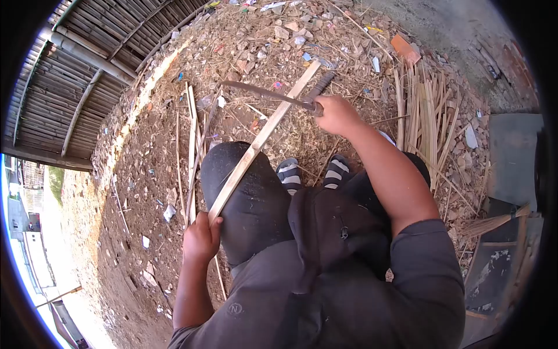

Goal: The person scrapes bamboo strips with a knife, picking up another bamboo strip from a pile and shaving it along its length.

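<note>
So, the landmark here is a long, flat, pale-yellow strip of split wood or bamboo, held on a slant over the left thigh, clad in black trousers. Its near end is gripped in the left hand, with the fingers curled around it and the thumb laid along it. The far end is pointed up and away, over the littered ground.

A long, narrow, dark metal blade is held in the right hand, just right of the strip's far half. The fingers there are clenched around the handle, and the strip is crossed by the blade near its far end. Whether the edge is actually touching can't be told from this angle.

Just right of the strip's far end, a dark, ribbed, rod-shaped object can be seen; what it is can't be made out. Well right of the strip, a heap of thin, pale split strips is laid out, with a flat orange-red brick piece at its top. More slim, pale strips are scattered left of the strip, and a pair of dark sandals with white stripes is worn just right of it.
</note>
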The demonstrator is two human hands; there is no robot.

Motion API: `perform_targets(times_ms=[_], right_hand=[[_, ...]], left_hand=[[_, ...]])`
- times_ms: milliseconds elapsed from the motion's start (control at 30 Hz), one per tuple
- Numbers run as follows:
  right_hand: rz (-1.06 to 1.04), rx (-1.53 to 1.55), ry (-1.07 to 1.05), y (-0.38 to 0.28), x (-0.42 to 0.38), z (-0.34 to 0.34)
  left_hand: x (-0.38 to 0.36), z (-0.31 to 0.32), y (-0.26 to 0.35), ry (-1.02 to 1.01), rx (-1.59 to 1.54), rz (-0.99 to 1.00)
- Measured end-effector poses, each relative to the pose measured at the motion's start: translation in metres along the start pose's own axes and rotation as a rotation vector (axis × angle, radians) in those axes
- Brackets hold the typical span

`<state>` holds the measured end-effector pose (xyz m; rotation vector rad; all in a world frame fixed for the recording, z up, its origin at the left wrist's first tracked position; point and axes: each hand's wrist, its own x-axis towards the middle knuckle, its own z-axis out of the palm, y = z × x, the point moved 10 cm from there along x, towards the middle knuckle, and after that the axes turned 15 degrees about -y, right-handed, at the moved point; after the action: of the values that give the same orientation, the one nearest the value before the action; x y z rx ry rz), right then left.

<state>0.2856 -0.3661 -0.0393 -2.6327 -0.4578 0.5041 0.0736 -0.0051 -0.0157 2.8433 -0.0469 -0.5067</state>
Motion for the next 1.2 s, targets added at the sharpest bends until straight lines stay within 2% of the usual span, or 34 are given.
perform_targets(times_ms=[33, 100, 200, 233, 333, 367, 500, 600, 633, 733, 767, 867, 967, 1067, 1100, 1200], right_hand=[[0.024, 0.036, 0.026, 0.02, 0.011, 0.002], [0.07, -0.009, -0.008, 0.029, 0.016, -0.005], [-0.001, 0.019, 0.07, 0.008, 0.006, -0.011], [-0.032, -0.025, 0.066, -0.02, -0.01, -0.019], [-0.142, -0.131, 0.059, -0.015, -0.007, -0.01], [0.003, 0.102, 0.076, 0.02, -0.002, -0.015], [0.098, -0.04, 0.067, 0.03, -0.001, -0.032], [-0.079, -0.108, 0.12, -0.011, -0.014, -0.018], [-0.081, -0.201, 0.018, -0.029, -0.022, -0.018], [0.042, 0.17, 0.127, 0.053, 0.003, -0.016], [0.042, 0.14, 0.056, 0.054, 0.005, -0.016], [0.103, -0.001, 0.09, 0.033, -0.012, -0.038], [-0.047, -0.14, 0.166, 0.001, -0.013, -0.028], [-0.142, -0.315, 0.046, -0.037, -0.016, -0.018], [-0.196, -0.284, 0.148, -0.02, -0.013, -0.022], [0.09, 0.071, 0.117, 0.045, -0.002, -0.034]], left_hand=[[0.003, -0.007, 0.008, -0.025, 0.061, -0.082], [0.004, -0.017, 0.009, -0.034, 0.097, -0.077], [0.002, -0.017, 0.007, -0.089, 0.124, -0.107], [0.003, -0.015, 0.006, -0.092, 0.118, -0.094], [0.006, 0.001, -0.002, -0.073, 0.098, -0.085], [0.002, 0.005, -0.003, -0.062, 0.087, -0.1], [0.004, -0.013, 0.008, -0.015, 0.115, -0.11], [0.005, -0.017, 0.006, -0.055, 0.137, -0.098], [0.004, -0.015, 0.005, -0.059, 0.14, -0.098], [-0.009, -0.005, -0.003, -0.008, 0.127, -0.065], [-0.004, -0.01, 0.0, 0.003, 0.142, -0.071], [-0.006, -0.015, 0.001, 0.0, 0.144, -0.08], [-0.008, -0.014, 0.0, 0.006, 0.134, -0.055], [-0.01, -0.013, -0.002, 0.032, 0.133, -0.015], [-0.01, -0.009, -0.011, 0.031, 0.13, -0.015], [-0.009, -0.01, -0.012, 0.023, 0.152, -0.043]])
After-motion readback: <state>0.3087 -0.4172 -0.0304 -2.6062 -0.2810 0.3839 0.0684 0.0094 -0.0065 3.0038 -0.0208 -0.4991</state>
